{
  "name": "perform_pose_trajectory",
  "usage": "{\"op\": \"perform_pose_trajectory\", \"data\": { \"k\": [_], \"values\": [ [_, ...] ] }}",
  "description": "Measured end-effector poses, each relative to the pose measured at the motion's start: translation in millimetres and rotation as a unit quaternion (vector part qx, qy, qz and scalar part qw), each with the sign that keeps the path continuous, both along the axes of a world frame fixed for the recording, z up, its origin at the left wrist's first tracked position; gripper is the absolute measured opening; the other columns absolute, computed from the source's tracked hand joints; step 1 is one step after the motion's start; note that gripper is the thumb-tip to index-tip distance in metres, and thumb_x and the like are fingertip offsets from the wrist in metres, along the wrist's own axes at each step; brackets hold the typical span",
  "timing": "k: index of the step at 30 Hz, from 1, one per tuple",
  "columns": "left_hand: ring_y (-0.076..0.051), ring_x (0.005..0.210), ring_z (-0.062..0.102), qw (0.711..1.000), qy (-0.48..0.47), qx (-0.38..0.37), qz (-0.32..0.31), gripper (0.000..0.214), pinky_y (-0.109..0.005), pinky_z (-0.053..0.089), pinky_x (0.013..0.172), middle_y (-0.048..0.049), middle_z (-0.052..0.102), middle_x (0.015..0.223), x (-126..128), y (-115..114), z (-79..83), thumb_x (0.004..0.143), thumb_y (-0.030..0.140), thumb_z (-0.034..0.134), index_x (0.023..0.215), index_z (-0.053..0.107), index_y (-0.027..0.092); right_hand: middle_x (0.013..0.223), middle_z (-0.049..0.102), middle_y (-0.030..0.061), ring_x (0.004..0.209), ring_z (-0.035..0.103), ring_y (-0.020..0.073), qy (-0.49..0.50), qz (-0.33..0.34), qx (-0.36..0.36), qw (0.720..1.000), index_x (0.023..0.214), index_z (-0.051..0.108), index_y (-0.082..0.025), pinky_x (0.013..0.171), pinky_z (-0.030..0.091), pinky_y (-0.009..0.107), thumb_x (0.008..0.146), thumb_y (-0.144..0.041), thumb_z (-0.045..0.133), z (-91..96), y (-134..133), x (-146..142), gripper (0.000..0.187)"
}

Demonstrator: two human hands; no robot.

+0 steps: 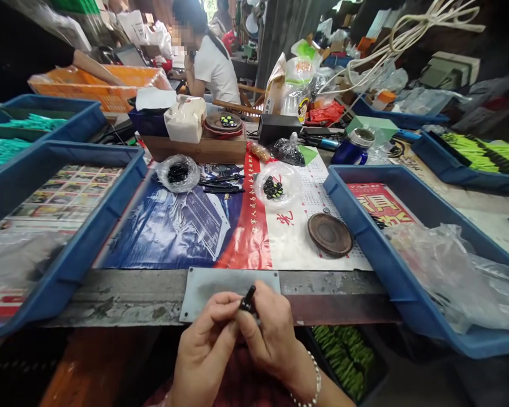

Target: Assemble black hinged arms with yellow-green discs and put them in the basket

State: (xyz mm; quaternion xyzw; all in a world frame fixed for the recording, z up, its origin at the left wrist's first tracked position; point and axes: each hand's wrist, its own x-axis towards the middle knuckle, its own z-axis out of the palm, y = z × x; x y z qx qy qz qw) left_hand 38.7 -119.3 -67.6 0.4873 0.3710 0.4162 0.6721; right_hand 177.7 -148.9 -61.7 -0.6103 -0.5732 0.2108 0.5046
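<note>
Over the table's front edge, my left hand (207, 345) and my right hand (274, 328) meet with bent fingers. Between their fingertips they pinch a small black stick-like part (249, 297), whose narrow end points up; its lower end is hidden by the fingers. A bracelet of pale beads circles my right wrist. Just beyond the hands lies a grey metal plate (201, 282) fixed at the edge. Farther back stand a plastic-lined bowl (194, 180) of black pieces, several thin black sticks (223, 184), and a pale dish (294, 189) with small black and yellow-green pieces.
Blue trays flank me on the left (74, 265) and right (367, 249). A round brown dish (330, 234) lies near the right tray. Behind are a wooden box (190, 151), a blue mug (352, 150) and an orange crate (131, 76). A person (216, 68) sits in the background.
</note>
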Motion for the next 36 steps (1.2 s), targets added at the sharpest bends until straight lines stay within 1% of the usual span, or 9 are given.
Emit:
{"op": "perform_pose_trajectory", "data": {
  "k": [5, 8, 11, 13, 16, 21, 23, 28, 36],
  "values": [
    [-0.016, 0.093, 0.069, 1.0, 0.001, -0.026, -0.012, 0.013, -0.018, 0.058, 0.079, -0.0053, 0.067, 0.115, -4, -1, -0.8, 0.088, 0.025, 0.071, 0.099, 0.077, 0.026, 0.061, 0.053, 0.0005, 0.055, 0.047, 0.0111, 0.056, 0.112, -0.084, 0.989, 0.069, 0.053, -0.017, 0.052, 0.032, 0.023, 0.107, -0.042, 0.032, 4.7, 1, -2, 0.05],
    [-0.017, 0.099, 0.067, 1.0, 0.009, -0.005, -0.01, 0.012, -0.02, 0.057, 0.086, -0.0058, 0.065, 0.117, -7, -4, -2.1, 0.089, 0.025, 0.07, 0.098, 0.077, 0.025, 0.065, 0.053, 0.0028, 0.058, 0.046, 0.0131, -0.021, 0.04, -0.024, 0.999, 0.071, 0.053, -0.016, 0.054, 0.031, 0.026, 0.103, -0.049, 0.039, 4.0, 3, -3, 0.048],
    [-0.01, 0.076, 0.065, 0.999, -0.001, -0.035, -0.012, 0.012, -0.016, 0.056, 0.07, -0.004, 0.066, 0.114, -8, -3, -2.3, 0.089, 0.026, 0.071, 0.099, 0.076, 0.025, 0.054, 0.043, -0.0013, 0.048, 0.038, 0.0103, 0.113, 0.117, -0.118, 0.98, 0.062, 0.045, -0.018, 0.049, 0.028, 0.025, 0.106, -0.051, 0.025, 1.2, 5, 1, 0.059],
    [-0.008, 0.064, 0.061, 0.996, -0.034, -0.079, -0.001, 0.013, -0.015, 0.053, 0.061, -0.0024, 0.069, 0.096, -7, 1, 0.9, 0.087, 0.028, 0.073, 0.1, 0.075, 0.025, 0.053, 0.04, -0.0024, 0.049, 0.037, 0.0099, 0.169, 0.158, -0.143, 0.962, 0.06, 0.042, -0.019, 0.049, 0.029, 0.023, 0.105, -0.057, 0.023, -0.8, 4, 3, 0.062],
    [-0.01, 0.066, 0.063, 0.98, -0.087, -0.158, 0.078, 0.019, -0.016, 0.054, 0.065, -0.0011, 0.069, 0.079, -5, 10, 9.5, 0.082, 0.031, 0.078, 0.099, 0.073, 0.023, 0.069, 0.053, 0.0011, 0.063, 0.049, 0.0127, 0.093, 0.133, -0.108, 0.981, 0.074, 0.052, -0.017, 0.06, 0.035, 0.024, 0.102, -0.058, 0.037, -4.8, -2, -3, 0.052],
    [-0.015, 0.08, 0.068, 0.955, -0.129, -0.229, 0.138, 0.031, -0.02, 0.056, 0.072, -0.0039, 0.071, 0.092, -1, 14, 13.1, 0.073, 0.034, 0.085, 0.099, 0.073, 0.022, 0.083, 0.063, 0.0034, 0.073, 0.056, 0.015, 0.065, 0.166, -0.129, 0.975, 0.086, 0.056, -0.017, 0.066, 0.038, 0.025, 0.1, -0.033, 0.051, -11.6, -8, -27, 0.022],
    [-0.016, 0.085, 0.068, 0.962, -0.116, -0.22, 0.114, 0.031, -0.022, 0.056, 0.076, -0.0044, 0.071, 0.093, -4, 14, 10.4, 0.074, 0.034, 0.084, 0.101, 0.074, 0.022, 0.079, 0.062, 0.0018, 0.069, 0.055, 0.0135, 0.069, 0.161, -0.129, 0.976, 0.081, 0.054, -0.017, 0.064, 0.037, 0.024, 0.099, -0.027, 0.052, -11.3, -7, -29, 0.02],
    [-0.015, 0.092, 0.067, 0.982, -0.026, -0.18, -0.048, 0.033, -0.018, 0.053, 0.082, -0.0033, 0.074, 0.097, -22, 24, 7.8, 0.077, 0.029, 0.083, 0.109, 0.076, 0.025, 0.073, 0.06, -0.0002, 0.064, 0.051, 0.0114, 0.079, 0.166, -0.152, 0.971, 0.077, 0.054, -0.016, 0.061, 0.033, 0.023, 0.098, -0.035, 0.058, -8.4, -5, -23, 0.028],
    [-0.016, 0.084, 0.064, 0.985, 0.072, -0.099, -0.125, 0.031, -0.021, 0.052, 0.079, -0.0011, 0.075, 0.092, -39, 31, 2.4, 0.084, 0.036, 0.074, 0.113, 0.077, 0.026, 0.06, 0.051, -0.0034, 0.056, 0.044, 0.0083, 0.121, 0.203, -0.186, 0.954, 0.065, 0.049, -0.015, 0.054, 0.027, 0.021, 0.096, -0.036, 0.057, -13.3, -8, -29, 0.038]
  ]
}}
